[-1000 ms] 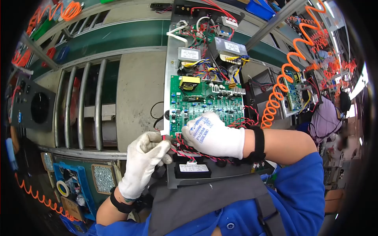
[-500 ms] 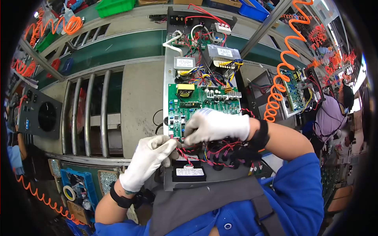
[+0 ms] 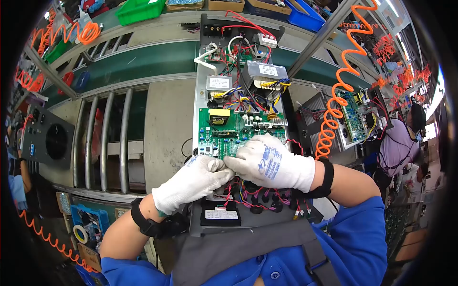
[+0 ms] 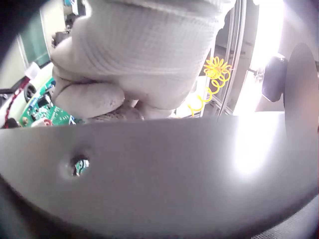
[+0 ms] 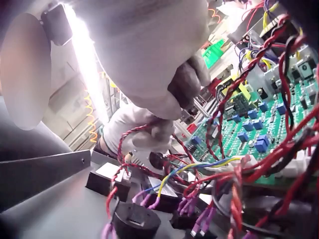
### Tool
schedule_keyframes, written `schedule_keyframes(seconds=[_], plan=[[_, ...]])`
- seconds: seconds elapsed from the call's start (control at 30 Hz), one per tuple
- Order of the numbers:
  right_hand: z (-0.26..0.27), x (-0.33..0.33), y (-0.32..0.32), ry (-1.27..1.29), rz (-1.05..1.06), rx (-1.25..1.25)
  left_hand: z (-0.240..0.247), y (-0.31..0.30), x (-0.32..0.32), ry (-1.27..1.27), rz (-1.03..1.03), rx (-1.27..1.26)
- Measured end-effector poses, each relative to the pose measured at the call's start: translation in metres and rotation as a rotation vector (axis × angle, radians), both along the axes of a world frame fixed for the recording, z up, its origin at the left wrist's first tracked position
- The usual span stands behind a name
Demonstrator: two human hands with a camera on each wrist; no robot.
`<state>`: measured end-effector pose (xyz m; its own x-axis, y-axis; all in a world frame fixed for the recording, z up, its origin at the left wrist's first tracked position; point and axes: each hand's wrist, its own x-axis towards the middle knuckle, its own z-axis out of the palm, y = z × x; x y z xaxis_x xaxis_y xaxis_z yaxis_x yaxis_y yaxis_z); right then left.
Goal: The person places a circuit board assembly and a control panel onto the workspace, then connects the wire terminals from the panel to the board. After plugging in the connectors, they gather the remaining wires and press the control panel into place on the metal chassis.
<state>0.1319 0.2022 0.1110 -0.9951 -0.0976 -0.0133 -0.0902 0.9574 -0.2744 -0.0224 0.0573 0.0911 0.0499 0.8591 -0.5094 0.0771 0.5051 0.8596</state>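
Observation:
Over the lower left of the green circuit board (image 3: 231,143), two white-gloved hands meet at the fingertips in the head view. The left hand (image 3: 193,183) has its fingers curled; a twisted red-and-black wire (image 5: 127,135) runs across them in the right wrist view, and the thumb and fingers pinch it. Against it lies the right hand (image 3: 274,162), its fingers bent; what they touch is hidden. Below the hands sits a black box with a white label (image 3: 221,214). In the left wrist view a grey metal panel (image 4: 164,174) covers the lower half, below the left hand (image 4: 134,55).
Transformers (image 3: 266,71) and wire bundles fill the chassis's far part. Metal rollers (image 3: 107,143) lie left. An orange coiled hose (image 3: 336,112) hangs at the right near another open unit (image 3: 355,117). Green (image 3: 138,10) and blue bins (image 3: 305,16) stand at the back.
The chassis has shifted slightly left in the head view. The left hand has moved up and right, and the right hand has turned, bringing its fingertips against the left's.

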Motion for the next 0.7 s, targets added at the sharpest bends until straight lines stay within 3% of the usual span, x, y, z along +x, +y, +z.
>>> schedule_keyframes(seconds=[0.03, 0.1, 0.17, 0.23, 0.3, 0.37, 0.43, 0.47, 0.57, 0.7], plan=[[-0.002, 0.001, 0.000, -0.009, 0.073, 0.125, -0.007, -0.001, 0.000, 0.008, -0.015, 0.060], [-0.008, 0.000, -0.002, 0.024, 0.094, 0.142, -0.020, -0.005, 0.002, 0.044, -0.028, 0.049], [-0.005, -0.003, -0.005, 0.068, 0.033, 0.238, -0.028, -0.010, 0.007, 0.226, 0.187, 0.290], [-0.009, -0.002, -0.010, -0.001, 0.015, 0.272, -0.026, -0.015, 0.000, 0.356, 0.108, 0.330], [-0.015, -0.002, -0.014, -0.203, -0.020, 0.287, -0.020, -0.022, -0.004, 0.559, -0.215, 0.356], [-0.018, -0.001, -0.013, -0.269, -0.045, 0.197, -0.013, -0.027, -0.010, 0.546, -0.258, 0.302], [-0.038, 0.001, -0.006, -0.182, -0.114, -0.289, -0.016, -0.033, -0.019, 0.462, -0.257, 0.363], [-0.042, -0.003, -0.004, -0.223, -0.158, -0.404, -0.021, -0.036, -0.021, 0.417, -0.239, 0.388], [-0.042, -0.007, 0.000, -0.380, -0.246, -0.561, -0.022, -0.046, -0.020, 0.342, -0.187, 0.337], [-0.057, -0.002, 0.008, -0.325, -0.194, -0.683, -0.038, -0.055, -0.021, 0.368, -0.138, 0.498]])
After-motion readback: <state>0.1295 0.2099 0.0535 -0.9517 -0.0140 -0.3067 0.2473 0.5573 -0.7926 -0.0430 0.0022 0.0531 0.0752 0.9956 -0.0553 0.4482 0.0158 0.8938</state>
